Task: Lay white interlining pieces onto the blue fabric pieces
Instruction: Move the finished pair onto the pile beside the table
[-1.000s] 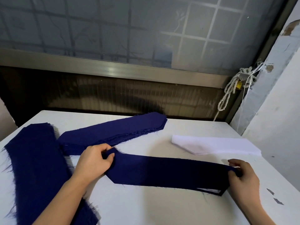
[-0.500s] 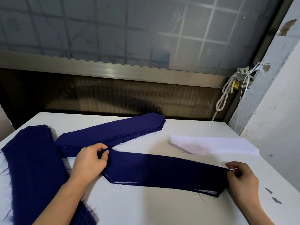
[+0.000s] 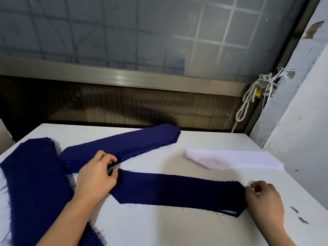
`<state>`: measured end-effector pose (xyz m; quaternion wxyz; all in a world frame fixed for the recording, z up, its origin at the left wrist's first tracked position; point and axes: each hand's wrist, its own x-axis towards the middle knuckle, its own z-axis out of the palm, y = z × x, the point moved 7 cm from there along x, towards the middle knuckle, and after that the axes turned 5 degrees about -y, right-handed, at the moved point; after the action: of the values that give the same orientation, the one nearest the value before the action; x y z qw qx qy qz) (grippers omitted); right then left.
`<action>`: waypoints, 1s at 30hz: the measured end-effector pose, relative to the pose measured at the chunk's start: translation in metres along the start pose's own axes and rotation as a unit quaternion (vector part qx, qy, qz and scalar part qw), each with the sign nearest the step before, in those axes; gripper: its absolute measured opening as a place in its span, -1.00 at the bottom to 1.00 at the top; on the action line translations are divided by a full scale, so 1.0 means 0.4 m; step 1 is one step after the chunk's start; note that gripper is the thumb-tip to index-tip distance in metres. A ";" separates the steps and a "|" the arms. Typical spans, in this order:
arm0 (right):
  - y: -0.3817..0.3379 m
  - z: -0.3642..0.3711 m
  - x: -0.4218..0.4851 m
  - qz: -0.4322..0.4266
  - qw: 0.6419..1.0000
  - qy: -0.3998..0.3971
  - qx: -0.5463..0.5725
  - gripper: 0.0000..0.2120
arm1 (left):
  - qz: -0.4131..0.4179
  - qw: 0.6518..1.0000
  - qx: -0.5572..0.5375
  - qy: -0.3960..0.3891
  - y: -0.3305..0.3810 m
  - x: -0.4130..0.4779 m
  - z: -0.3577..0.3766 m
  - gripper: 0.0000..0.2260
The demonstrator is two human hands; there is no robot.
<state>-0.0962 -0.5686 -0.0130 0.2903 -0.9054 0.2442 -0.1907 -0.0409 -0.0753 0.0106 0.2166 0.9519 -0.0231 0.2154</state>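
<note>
Dark blue pointed fabric strip [image 3: 177, 190] lies flat on the white counter [image 3: 159, 228], my left hand [image 3: 95, 178] pinching one end, my right hand [image 3: 264, 201] curled at the other, grip unclear. I'd tension it evenly before adding from the white interlining pile [image 3: 230, 159].

2 bare forearms are stretched forward. The left hand [image 3: 96, 176] is curled, with its fingers [image 3: 108, 158] pinched on the blue fabric piece [image 3: 177, 190]. The right hand [image 3: 264, 199] is loosely curled at the other end; its grip cannot be seen.
</note>
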 end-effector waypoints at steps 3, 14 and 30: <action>-0.014 0.003 -0.007 0.000 0.996 0.003 -0.093 -0.72 | 0.058 0.997 0.042 -0.024 0.038 -0.003 0.010 -0.73; -0.057 0.050 -0.009 -0.115 0.985 -0.128 0.012 -0.83 | 0.073 0.982 0.054 -0.165 0.044 -0.010 0.088 -0.54; -0.099 0.036 -0.037 -0.168 0.975 -0.101 -0.100 -0.86 | -0.063 0.956 -0.117 -0.261 0.005 -0.028 0.037 -0.60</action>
<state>-0.0880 -0.5260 -0.0024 0.1856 -0.9725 0.0754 -0.1186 -0.0453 -0.0837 -0.0053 0.3261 0.9425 -0.0433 -0.0587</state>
